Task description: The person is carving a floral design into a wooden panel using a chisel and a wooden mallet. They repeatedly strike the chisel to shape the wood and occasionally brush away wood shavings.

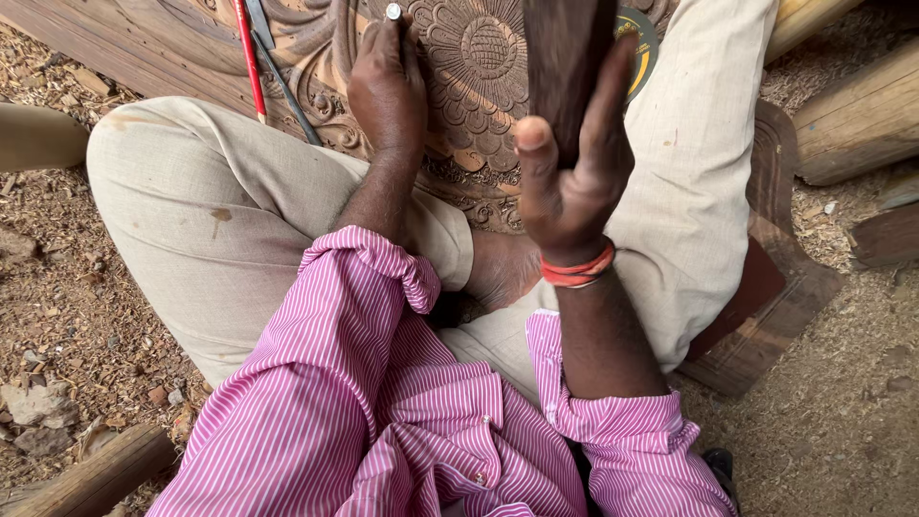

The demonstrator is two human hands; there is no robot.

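I sit cross-legged on a carved wooden panel (479, 57) with a round flower pattern. My left hand (386, 88) grips a metal chisel (394, 13) held upright, its tip on the carving. My right hand (572, 163) is raised in front of me, closed around a dark wooden mallet (567, 57) that points up and away. A red band circles my right wrist.
A red-handled tool (249, 57) and a dark metal tool (287, 91) lie on the panel to the left. Wooden logs (862, 120) lie at the right, another (96, 474) at lower left. Wood chips and sawdust (57, 287) cover the ground.
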